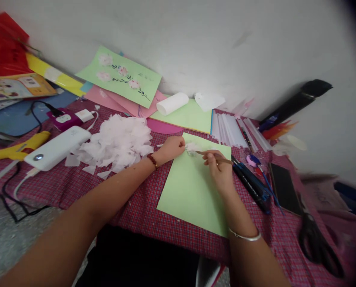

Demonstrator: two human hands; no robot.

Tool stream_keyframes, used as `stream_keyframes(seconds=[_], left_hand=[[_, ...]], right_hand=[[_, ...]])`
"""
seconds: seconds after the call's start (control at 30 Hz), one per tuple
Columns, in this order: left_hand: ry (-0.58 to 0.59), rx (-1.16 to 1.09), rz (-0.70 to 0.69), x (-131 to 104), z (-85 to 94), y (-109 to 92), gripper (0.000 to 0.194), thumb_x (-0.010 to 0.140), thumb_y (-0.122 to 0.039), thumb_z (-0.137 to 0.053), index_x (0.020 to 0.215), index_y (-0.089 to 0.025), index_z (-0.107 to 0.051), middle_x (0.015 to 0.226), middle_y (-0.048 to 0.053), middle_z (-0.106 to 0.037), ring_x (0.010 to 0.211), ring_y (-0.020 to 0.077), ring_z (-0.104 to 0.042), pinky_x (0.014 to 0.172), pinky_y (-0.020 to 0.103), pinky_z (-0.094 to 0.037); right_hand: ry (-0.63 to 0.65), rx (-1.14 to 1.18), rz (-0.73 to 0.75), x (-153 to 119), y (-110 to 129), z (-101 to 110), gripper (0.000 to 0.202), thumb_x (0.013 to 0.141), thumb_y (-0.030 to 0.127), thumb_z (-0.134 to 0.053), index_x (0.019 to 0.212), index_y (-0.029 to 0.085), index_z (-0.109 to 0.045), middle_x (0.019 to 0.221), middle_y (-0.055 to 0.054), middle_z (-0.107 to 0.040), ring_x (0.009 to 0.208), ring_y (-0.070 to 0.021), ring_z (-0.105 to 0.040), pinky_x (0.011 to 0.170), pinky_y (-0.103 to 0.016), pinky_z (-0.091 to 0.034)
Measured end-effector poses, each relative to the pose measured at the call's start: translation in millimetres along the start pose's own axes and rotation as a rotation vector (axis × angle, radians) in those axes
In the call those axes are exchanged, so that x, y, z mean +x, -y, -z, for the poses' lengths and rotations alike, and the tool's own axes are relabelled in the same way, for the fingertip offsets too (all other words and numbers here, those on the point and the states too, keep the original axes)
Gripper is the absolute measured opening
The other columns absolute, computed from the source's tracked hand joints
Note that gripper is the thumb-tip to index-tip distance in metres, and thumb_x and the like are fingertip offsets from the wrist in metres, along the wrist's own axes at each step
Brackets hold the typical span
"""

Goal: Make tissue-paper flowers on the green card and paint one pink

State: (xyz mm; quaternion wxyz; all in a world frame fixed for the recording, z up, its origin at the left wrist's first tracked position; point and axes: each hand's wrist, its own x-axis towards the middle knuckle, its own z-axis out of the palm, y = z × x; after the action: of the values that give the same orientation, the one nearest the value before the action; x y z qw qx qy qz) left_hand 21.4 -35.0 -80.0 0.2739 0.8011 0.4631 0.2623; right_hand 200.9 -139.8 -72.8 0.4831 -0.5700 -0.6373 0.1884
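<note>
Head view shows a light green rectangular sheet of card (192, 191) lying flat on a red checked tablecloth (142, 211), and every place below is told from that sheet. At its far edge sits a small white tuft of crumpled tissue paper (192, 148), the only one on the sheet; the rest of its surface is bare, so the work looks to be at an early stage, with one tuft placed and most of the card yet to be covered. The left hand (172, 146) rests at the far left corner of the sheet, its fingers closed and pressed against the left side of the tuft, though whether they pinch it or only steady it I cannot tell. The right hand (219, 165) lies over the sheet's right edge, fingers curled shut around a thin brown stick (214, 154), perhaps a brush or skewer, whose tip reaches left to touch the tuft. So the tuft lies between the two hands, touched from both sides. To the left of the sheet, well apart from it, is a large loose heap of white tissue-paper pieces (118, 141), a supply that appears barely used. Beyond the sheet, leaning on the wall, stands a second green card bearing pink tissue flowers with dark stems (121, 75), which looks finished. Just right of the sheet lie dark pens (250, 181), and further right black scissors (317, 239).
</note>
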Motion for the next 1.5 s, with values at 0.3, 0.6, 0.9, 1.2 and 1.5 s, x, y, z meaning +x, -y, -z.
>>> stream_keyframes(seconds=[0.3, 0.6, 0.9, 1.2, 1.5], left_hand=[[-0.097, -0.714, 0.21, 6.5, 68.7, -16.2, 0.03, 0.095, -0.028, -0.044, 0.067, -0.017, -0.046, 0.061, -0.001, -0.051, 0.049, 0.006, -0.045, 0.049, 0.021, -0.038], [0.184, -0.239, -0.07, -44.9, 162.9, -35.7, 0.028, 0.091, -0.037, -0.051, 0.075, -0.014, -0.057, 0.069, 0.002, -0.056, 0.062, 0.0102, -0.054, 0.062, 0.026, -0.044], [0.188, 0.677, -0.248, -102.9, 104.4, 19.1, 0.016, 0.084, -0.017, -0.051, 0.073, -0.014, -0.062, 0.086, 0.009, -0.061, 0.086, 0.0215, -0.056, 0.078, 0.035, -0.044], [0.161, -0.217, -0.008, -30.8, 109.2, -47.0, 0.014, 0.073, -0.011, -0.058, 0.063, -0.017, -0.049, 0.056, -0.004, -0.052, 0.05, 0.0068, -0.045, 0.049, 0.021, -0.029], [0.299, -0.977, 0.203, 20.6, 33.7, -1.5, 0.012, 0.071, -0.014, -0.066, 0.072, -0.014, -0.054, 0.059, -0.004, -0.056, 0.053, 0.0056, -0.052, 0.052, 0.02, -0.036]], right_hand=[[0.006, 0.595, -0.542, 6.7, -12.4, 2.0, 0.029, 0.081, 0.048, -0.062, 0.073, 0.02, -0.062, 0.054, 0.001, -0.057, 0.042, -0.0112, -0.045, 0.038, -0.024, -0.035], [0.206, 0.583, -0.572, 4.4, -15.5, -1.8, 0.031, 0.077, 0.051, -0.067, 0.071, 0.02, -0.068, 0.057, -0.002, -0.06, 0.043, -0.0112, -0.048, 0.038, -0.025, -0.036], [0.183, 0.588, -0.523, 4.9, -14.4, 0.3, 0.035, 0.069, 0.056, -0.073, 0.071, 0.022, -0.069, 0.059, -0.003, -0.061, 0.044, -0.0121, -0.05, 0.041, -0.026, -0.038], [-0.052, 0.583, -0.532, 10.8, -12.8, 0.2, 0.034, 0.07, 0.053, -0.069, 0.076, 0.021, -0.062, 0.062, 0.0, -0.062, 0.042, -0.0102, -0.048, 0.038, -0.023, -0.031], [-0.04, 0.508, -0.501, 10.5, -15.1, -4.9, 0.035, 0.073, 0.053, -0.066, 0.082, 0.019, -0.063, 0.072, -0.003, -0.068, 0.044, -0.0106, -0.05, 0.038, -0.023, -0.031]])
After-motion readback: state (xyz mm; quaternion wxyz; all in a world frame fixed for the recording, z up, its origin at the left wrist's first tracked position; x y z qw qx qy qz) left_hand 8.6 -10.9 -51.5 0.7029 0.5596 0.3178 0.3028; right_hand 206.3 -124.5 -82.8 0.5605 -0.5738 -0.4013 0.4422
